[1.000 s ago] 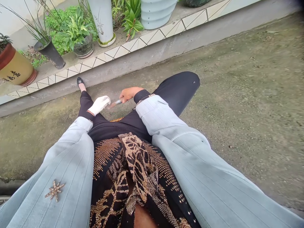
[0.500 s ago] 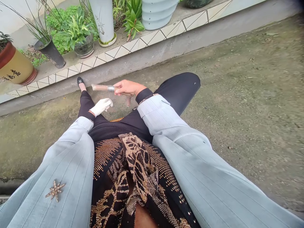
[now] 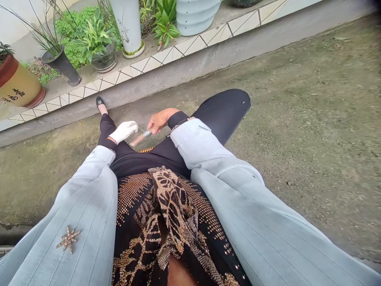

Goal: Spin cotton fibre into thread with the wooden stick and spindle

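Note:
In my right hand point(image 3: 158, 121) is a pale pinkish-brown stick point(image 3: 139, 140), its free end pointing down and to the left. The rest of the stick is hidden behind my bare fingers. A silvery coil of thin wire or thread point(image 3: 147, 133) is wound round the stick close to my fingertips. My left hand point(image 3: 125, 131), in a white glove, is closed just left of the coil. From its pinched fingertips a fine strand of the wire or thread point(image 3: 141, 129) runs to the coil. Both hands are above my lap, between my spread knees.
My black trousers point(image 3: 223, 113) and a black shoe point(image 3: 100, 101) frame the hands. A yellow and black striped thing point(image 3: 146, 150) shows below the stick. Ahead, a tiled ledge point(image 3: 166, 55) bears several potted plants, including a yellow pot point(image 3: 20, 87). Concrete ground point(image 3: 297, 119) stretches to the right.
My right hand has turned the stick, so its free end swings from pointing left to down-left, nearer my lap. A side prong seen below earlier is now hidden. My gloved hand has risen slightly.

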A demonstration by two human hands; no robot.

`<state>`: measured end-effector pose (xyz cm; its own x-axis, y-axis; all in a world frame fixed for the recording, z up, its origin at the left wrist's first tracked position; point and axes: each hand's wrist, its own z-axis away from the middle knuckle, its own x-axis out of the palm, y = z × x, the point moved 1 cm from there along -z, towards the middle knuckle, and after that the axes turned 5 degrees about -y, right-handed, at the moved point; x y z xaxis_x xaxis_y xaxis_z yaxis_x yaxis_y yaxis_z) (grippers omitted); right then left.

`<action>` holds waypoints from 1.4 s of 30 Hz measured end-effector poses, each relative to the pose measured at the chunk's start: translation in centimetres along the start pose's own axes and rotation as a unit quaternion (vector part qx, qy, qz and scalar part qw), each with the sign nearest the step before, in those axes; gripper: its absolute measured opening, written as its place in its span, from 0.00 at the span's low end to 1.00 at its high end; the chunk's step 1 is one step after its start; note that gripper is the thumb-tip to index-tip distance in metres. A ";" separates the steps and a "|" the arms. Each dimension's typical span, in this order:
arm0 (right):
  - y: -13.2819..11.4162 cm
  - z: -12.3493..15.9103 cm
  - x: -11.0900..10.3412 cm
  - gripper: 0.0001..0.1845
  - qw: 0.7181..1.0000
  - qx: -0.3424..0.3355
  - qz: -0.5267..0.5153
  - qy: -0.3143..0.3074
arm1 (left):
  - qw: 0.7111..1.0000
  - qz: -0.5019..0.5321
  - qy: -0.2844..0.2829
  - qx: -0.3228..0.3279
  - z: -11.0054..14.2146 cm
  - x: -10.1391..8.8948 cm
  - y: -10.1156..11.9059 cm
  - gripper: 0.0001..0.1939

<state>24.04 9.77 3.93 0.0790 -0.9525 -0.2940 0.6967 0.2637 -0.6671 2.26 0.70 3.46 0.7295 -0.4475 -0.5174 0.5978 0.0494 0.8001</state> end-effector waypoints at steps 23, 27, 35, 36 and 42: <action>-0.1 1.0 -1.3 0.25 0.934 0.133 0.170 0.286 | 0.997 0.056 0.012 0.043 0.1 -0.1 -0.8 0.13; 0.0 0.7 -0.6 0.22 0.968 0.111 0.139 0.176 | 0.997 0.030 0.041 0.064 -0.2 -1.0 -0.8 0.12; -0.3 1.2 0.1 0.21 0.997 -0.061 -0.041 -0.028 | 0.993 0.067 0.080 0.050 -0.3 -1.7 0.1 0.11; -0.3 1.5 0.0 0.22 0.993 -0.096 -0.060 -0.023 | 0.993 0.075 0.088 0.033 -0.3 -1.5 0.2 0.11; -0.7 2.3 -0.9 0.12 0.906 -0.232 -0.207 0.286 | 0.994 0.107 -0.001 0.006 0.3 1.3 0.5 0.16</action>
<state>25.13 10.05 6.23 -0.5956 -0.7850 -0.1704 0.1972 0.0627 -0.9784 3.37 -0.06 3.26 0.8390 -0.4297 -0.3338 0.4247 0.1338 0.8954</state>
